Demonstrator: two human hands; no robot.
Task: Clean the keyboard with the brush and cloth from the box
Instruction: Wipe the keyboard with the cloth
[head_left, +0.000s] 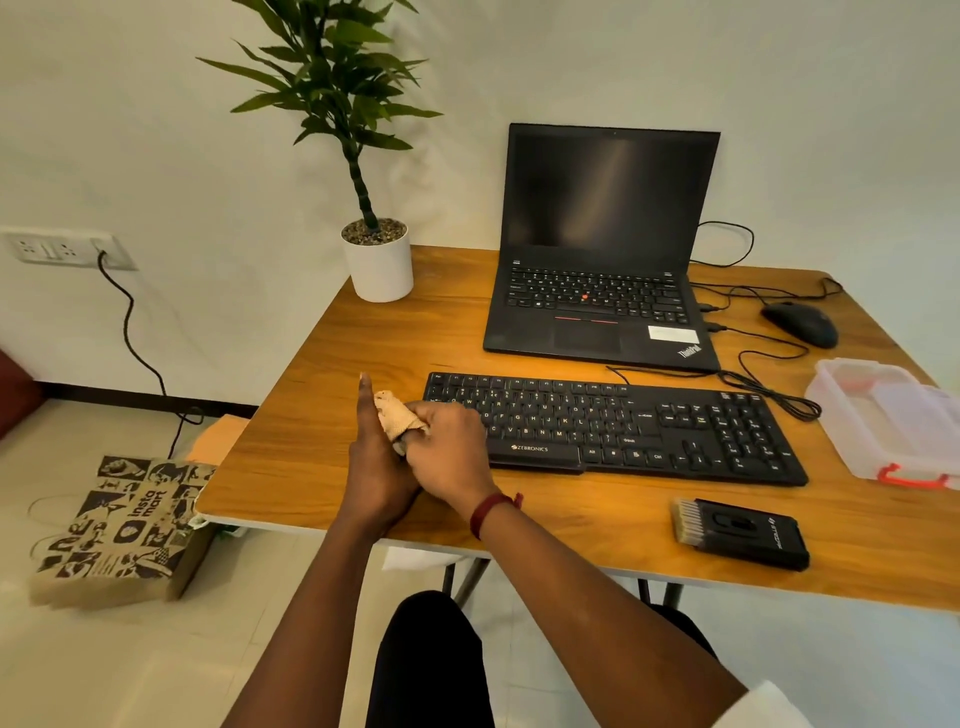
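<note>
Readable text: "ZEBRONICS" in white on the near edge of the black keyboard (613, 426), left of centre. "ThinkPad" on the palm rest of the open laptop (597, 260), screen dark. "insta mart" on the printed paper bag (119, 530) on the floor, left of the table (571, 519). The brush (737, 530) has a white logo on its black body, too small to read.

Cloth (395, 415): beige, woven look, bunched into a wad. It sits between both hands, over the table just off the keyboard's near-left corner.

Right hand (447, 452): fingers curled round the cloth, knuckles over the keyboard's left end, red thread band (491, 512) on the wrist.

Left hand (376, 457): pressed against the right one, thumb straight up beside the cloth. Its fingers are hidden behind the right hand, so I can't tell whether they grip the cloth.

Brush lies flat near the table's near edge, right of the hands, pale bristles pointing left, apart from the keyboard.

Box (883, 415): clear plastic, lid off, red latch on its near side, at the table's right edge beside the keyboard's right end.

Black wired mouse (800, 322) is right of the laptop. Potted plant (376, 260) in a white pot at the far-left corner.
</note>
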